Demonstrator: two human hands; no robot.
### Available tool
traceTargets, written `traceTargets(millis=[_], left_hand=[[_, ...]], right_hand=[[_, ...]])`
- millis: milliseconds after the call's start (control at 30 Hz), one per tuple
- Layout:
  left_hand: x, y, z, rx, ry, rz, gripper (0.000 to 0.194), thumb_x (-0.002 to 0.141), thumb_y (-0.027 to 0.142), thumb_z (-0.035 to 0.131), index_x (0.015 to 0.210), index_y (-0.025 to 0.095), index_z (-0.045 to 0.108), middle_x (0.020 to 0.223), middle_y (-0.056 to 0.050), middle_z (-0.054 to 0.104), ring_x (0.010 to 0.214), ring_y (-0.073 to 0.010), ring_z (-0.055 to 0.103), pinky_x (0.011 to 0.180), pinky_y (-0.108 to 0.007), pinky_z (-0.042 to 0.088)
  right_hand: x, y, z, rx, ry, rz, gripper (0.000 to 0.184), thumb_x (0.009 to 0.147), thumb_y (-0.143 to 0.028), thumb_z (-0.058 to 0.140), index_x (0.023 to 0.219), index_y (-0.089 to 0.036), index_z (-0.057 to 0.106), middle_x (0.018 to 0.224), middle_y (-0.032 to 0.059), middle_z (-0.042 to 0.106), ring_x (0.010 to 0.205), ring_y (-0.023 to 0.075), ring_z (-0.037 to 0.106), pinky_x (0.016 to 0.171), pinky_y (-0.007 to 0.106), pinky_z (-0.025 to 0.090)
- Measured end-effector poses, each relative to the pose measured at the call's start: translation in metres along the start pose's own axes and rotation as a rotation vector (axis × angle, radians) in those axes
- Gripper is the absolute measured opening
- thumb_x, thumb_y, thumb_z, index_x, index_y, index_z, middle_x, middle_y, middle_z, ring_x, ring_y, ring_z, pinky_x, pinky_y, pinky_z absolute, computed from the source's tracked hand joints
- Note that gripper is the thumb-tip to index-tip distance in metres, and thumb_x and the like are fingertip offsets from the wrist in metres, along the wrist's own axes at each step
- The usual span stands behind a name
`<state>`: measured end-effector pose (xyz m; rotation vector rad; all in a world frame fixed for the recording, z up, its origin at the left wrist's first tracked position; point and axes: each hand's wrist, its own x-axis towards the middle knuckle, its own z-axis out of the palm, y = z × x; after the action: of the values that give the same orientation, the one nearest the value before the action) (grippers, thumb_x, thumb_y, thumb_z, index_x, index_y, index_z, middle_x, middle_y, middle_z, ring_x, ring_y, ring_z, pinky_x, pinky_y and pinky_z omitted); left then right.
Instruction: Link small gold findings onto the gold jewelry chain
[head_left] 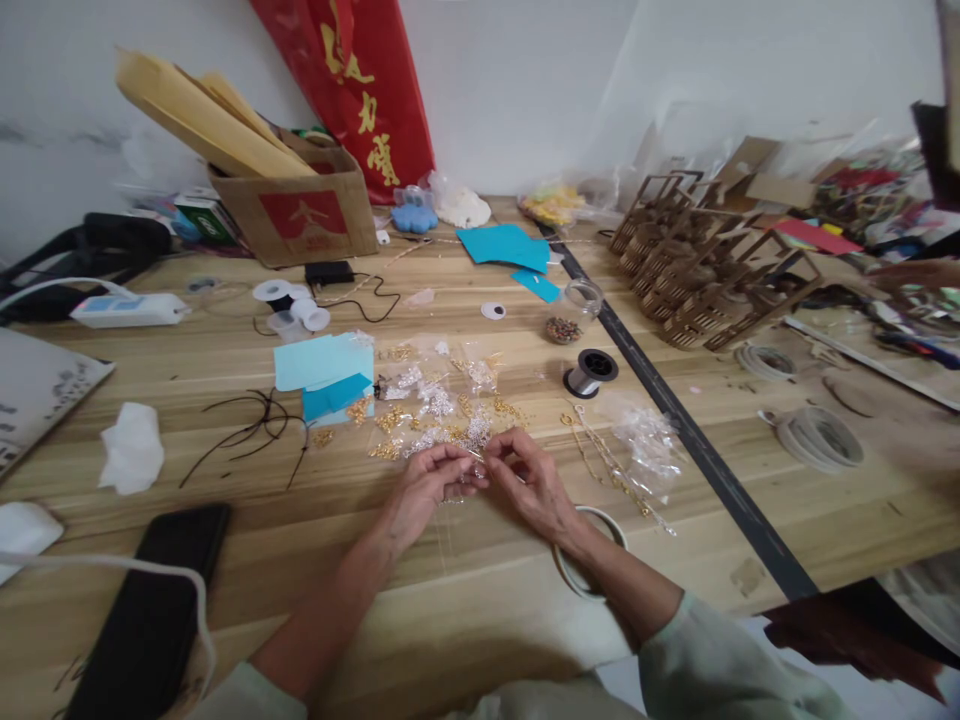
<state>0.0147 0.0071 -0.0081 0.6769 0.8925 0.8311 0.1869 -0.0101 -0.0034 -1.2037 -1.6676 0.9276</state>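
Note:
My left hand [439, 472] and my right hand [526, 475] meet over the table, thumbs and fingers pinched together. A small thin shiny piece [476, 455] shows between the fingertips, too small to name. Below my left hand a fine clear thread [444, 540] hangs down. Just beyond the hands lie piles of silver beads [474, 430] and gold beads [388, 422] on clear plastic bags. To the right of my right hand lie gold and silver chains [611, 465]. A pale ring-shaped roll [589, 590] rests beneath my right forearm.
A wire spool [590, 373] and a jar of beads [564, 328] stand beyond my right hand. Brown slatted lantern-like frames [694, 275] crowd the back right. Blue cards [330, 365] and black cord [259, 425] lie left, a black phone [161, 600] nearer. A cardboard box [300, 225] stands behind.

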Motion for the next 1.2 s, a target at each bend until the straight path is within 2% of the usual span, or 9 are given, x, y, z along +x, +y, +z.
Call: traceTargets(millis=[167,300,567,767,1200], left_hand=[[0.0008,-0.0017,0.0012,-0.011,0.025,0.028,0.029,0.062,0.03,0.083,0.076,0.011,0.065,0.073,-0.004,0.071,0.065,-0.0126,0.066,0.062,-0.023,0.055],[0.001,-0.0041,0.0019,0.03,0.043,0.061,0.029,0.062,0.031,0.082,0.075,0.012,0.065,0.072,-0.002,0.069,0.063,-0.0107,0.063,0.062,-0.022,0.054],[-0.0035,-0.0034,0.0063,0.185,0.053,0.122,0.026,0.067,0.034,0.078,0.076,0.012,0.065,0.072,-0.002,0.067,0.064,-0.0109,0.061,0.063,-0.023,0.053],[-0.0035,-0.0019,0.0069,0.19,0.069,0.109,0.029,0.065,0.036,0.079,0.075,0.012,0.065,0.072,-0.002,0.067,0.066,-0.0124,0.063,0.065,-0.025,0.054],[-0.0012,-0.0028,0.0015,0.116,0.065,0.074,0.03,0.065,0.036,0.079,0.077,0.012,0.064,0.072,-0.004,0.072,0.067,-0.0158,0.069,0.067,-0.025,0.054]], right_hand=[[-0.002,-0.005,-0.0005,-0.139,0.003,-0.179,0.005,0.087,-0.02,0.059,0.09,-0.019,0.062,0.086,0.0054,0.055,0.076,0.0162,0.054,0.063,0.027,0.047],[-0.0039,-0.0043,0.0012,-0.239,-0.007,-0.238,0.006,0.084,-0.02,0.062,0.09,-0.019,0.064,0.083,0.0045,0.057,0.076,0.0168,0.056,0.066,0.029,0.046],[-0.0047,-0.0032,0.0019,-0.319,0.015,-0.203,0.003,0.085,-0.021,0.062,0.084,-0.019,0.063,0.08,0.0043,0.058,0.072,0.0163,0.056,0.063,0.028,0.045],[-0.0039,-0.0029,0.001,-0.238,-0.001,-0.171,0.006,0.088,-0.017,0.058,0.085,-0.018,0.064,0.08,0.0042,0.057,0.071,0.0156,0.056,0.063,0.027,0.045],[0.0009,0.0017,-0.0028,-0.069,-0.009,-0.174,0.016,0.092,-0.021,0.053,0.095,-0.021,0.069,0.08,0.0046,0.063,0.075,0.0163,0.058,0.066,0.028,0.046]])
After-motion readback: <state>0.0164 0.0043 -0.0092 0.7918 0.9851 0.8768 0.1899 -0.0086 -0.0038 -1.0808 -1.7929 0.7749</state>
